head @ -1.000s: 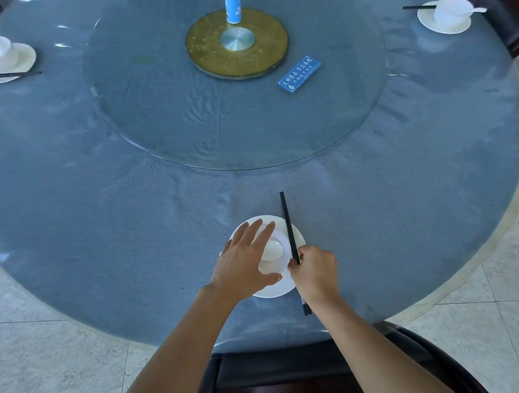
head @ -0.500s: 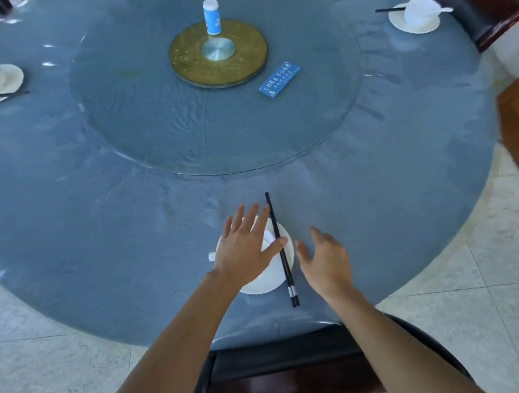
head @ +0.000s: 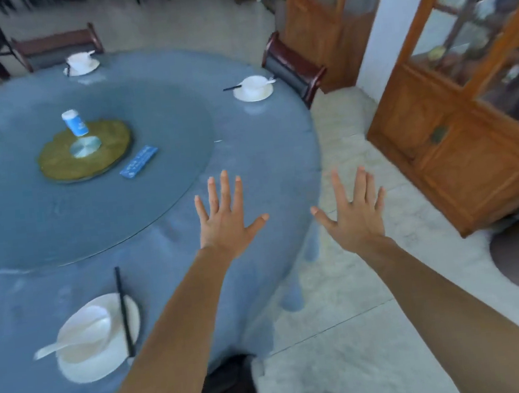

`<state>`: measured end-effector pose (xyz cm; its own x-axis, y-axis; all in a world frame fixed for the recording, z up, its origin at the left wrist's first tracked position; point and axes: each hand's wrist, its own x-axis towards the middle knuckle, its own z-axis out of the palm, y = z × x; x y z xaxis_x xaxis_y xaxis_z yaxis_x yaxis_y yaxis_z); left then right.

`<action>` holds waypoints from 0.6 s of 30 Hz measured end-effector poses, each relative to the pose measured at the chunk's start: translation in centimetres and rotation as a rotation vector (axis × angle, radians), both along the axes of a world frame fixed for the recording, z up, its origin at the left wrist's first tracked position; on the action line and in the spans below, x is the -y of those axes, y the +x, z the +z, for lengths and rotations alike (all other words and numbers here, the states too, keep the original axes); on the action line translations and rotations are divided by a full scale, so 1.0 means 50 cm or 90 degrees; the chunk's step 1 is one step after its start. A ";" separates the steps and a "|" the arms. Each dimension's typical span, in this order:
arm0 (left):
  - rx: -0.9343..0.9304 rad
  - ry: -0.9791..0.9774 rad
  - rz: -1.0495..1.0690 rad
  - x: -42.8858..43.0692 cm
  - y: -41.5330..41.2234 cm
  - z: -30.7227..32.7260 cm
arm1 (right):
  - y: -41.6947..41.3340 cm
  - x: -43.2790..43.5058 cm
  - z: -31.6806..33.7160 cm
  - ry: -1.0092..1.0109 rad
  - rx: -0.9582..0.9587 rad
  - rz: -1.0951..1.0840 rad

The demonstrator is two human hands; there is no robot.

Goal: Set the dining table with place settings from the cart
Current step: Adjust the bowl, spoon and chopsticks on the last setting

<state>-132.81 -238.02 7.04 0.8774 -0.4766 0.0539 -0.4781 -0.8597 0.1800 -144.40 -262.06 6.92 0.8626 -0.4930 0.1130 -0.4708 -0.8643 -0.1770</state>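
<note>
Left hand [head: 225,222] and right hand [head: 354,215] raised, fingers spread wide, holding nothing. Below left: thin black chopsticks [head: 123,310] laid across round white plate [head: 78,373] on round blue-clothed table [head: 248,165].

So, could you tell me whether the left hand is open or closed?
Open: the left hand shows straight, spread fingers and holds nothing.
</note>
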 end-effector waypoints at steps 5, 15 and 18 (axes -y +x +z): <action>0.011 0.006 -0.009 0.220 0.014 0.054 | -0.001 0.249 0.083 -0.010 0.004 -0.043; 0.067 0.014 -0.012 0.597 0.260 0.079 | 0.207 0.630 0.144 -0.050 0.006 -0.031; 0.047 -0.003 0.010 0.724 0.384 0.072 | 0.322 0.752 0.155 -0.060 -0.012 -0.009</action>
